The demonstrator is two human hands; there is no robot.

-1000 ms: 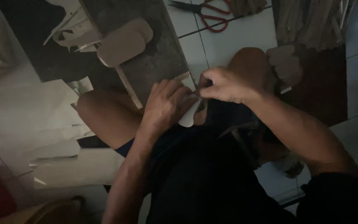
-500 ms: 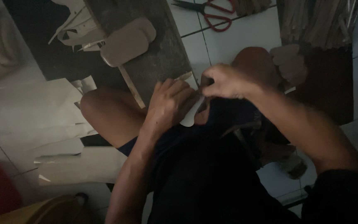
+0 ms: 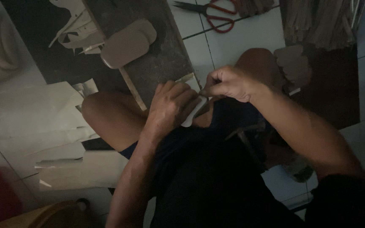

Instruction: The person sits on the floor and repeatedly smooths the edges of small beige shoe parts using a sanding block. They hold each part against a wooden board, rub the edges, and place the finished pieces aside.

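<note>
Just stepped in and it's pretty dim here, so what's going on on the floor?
A person sits on the tiled floor with knees bent, both hands together over the lap. The left hand presses on a pale flat piece, while the right hand pinches something small at its edge; what it is can't be made out. A dark slab ahead carries sole-shaped cutouts. Red-handled scissors lie beyond, and pale sheets sit by the left knee.

Head camera, looking steeply down, close
</note>
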